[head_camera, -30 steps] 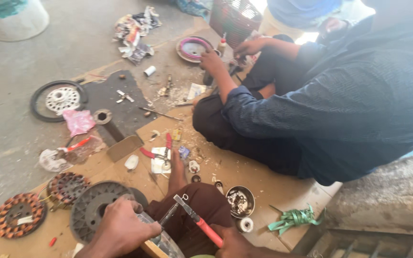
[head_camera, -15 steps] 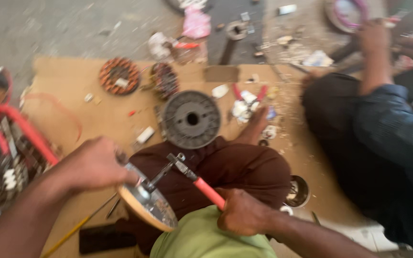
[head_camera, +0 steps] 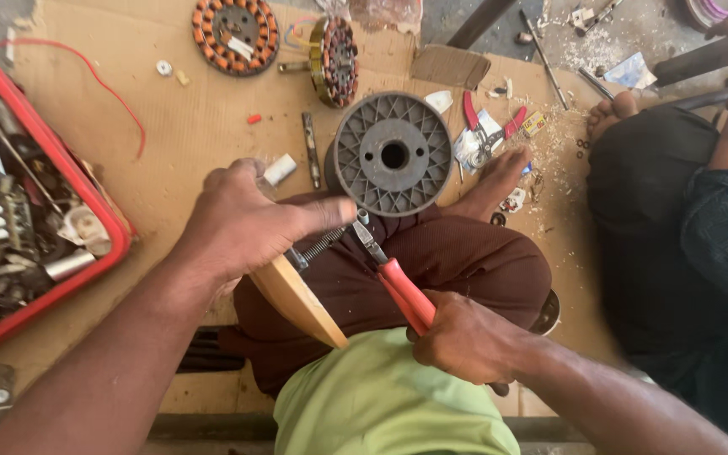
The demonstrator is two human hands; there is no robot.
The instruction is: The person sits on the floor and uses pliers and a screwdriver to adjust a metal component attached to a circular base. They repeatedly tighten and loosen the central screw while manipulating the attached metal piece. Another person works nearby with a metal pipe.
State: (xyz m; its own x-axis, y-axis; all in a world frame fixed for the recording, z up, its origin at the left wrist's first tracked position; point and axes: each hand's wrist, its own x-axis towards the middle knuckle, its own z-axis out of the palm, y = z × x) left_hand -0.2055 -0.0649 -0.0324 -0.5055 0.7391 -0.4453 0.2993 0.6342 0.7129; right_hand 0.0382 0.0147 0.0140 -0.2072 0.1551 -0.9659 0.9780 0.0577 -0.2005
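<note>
Both hands are seen at work over the lap of a person seated on cardboard (head_camera: 195,126) laid on the floor. A tan disc-shaped part (head_camera: 297,299), tilted on edge against the thigh, is gripped from above by the left hand (head_camera: 242,223), fingers closed over its top and forefinger stretched out. Red-handled pliers (head_camera: 393,282) are clenched in the right hand (head_camera: 465,341), their tip brought to a small spring and bolt (head_camera: 318,247) at the part's upper rim. The part is judged stiff and fairly light, best held by its rim, while the spring looks small and apt to slip from the pliers. A grey plastic spool (head_camera: 393,154) lies flat just beyond the knee, with two copper-wound stators (head_camera: 236,34) farther off and a second pair of red pliers (head_camera: 486,126) beside a bare foot (head_camera: 495,177). A red tray (head_camera: 86,202) of metal scrap is set at the left, and another person (head_camera: 684,211) is seated at the right.
</note>
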